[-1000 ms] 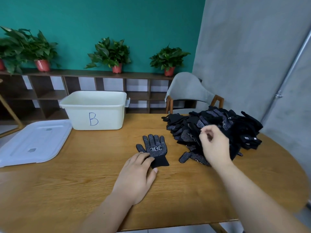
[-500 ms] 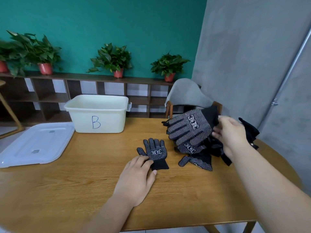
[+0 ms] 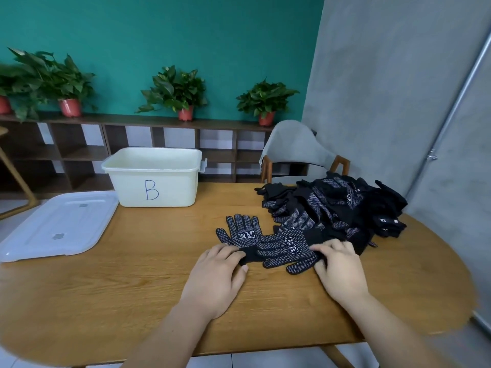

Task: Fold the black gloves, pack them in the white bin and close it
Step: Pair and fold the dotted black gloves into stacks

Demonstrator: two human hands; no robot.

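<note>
Round wooden surface [image 3: 106, 301]: carries every item below.

Lid [image 3: 58, 224]: white, lies flat at the surface's left edge, just beside the white bin and off it.

White bin [image 3: 172, 192]: stands open at the back left of the surface. A blue handwritten "B" marks its front wall. No gloves can be seen inside from this angle.

Pile of black gloves [image 3: 332, 205]: loose heap at the back right, white grip dots showing. Small white markings on some cuffs are too small to read.

Left hand [image 3: 218, 277]: reaches in from the bottom centre, palm down, forearm angled up and to the right.

Right hand [image 3: 340, 269]: reaches in from the bottom right, palm down, forearm angled up and to the left.

First glove [image 3: 240, 232]: flat on the surface in front of the pile, unfolded, its fingers pointing away from the person. White boxed characters are printed on it, not legible with certainty.

Second glove [image 3: 287, 251]: lies across the first glove's cuff, its fingers pointing left, its own cuff towards the pile. Same white boxed print.

Left fingers [image 3: 225, 252]: extended, close together, pressing on the first glove's cuff, with the thumb lying beside it.

Right fingers [image 3: 329, 247]: lightly bent, close together, resting on the second glove's right edge. No pinch is visible.
</note>
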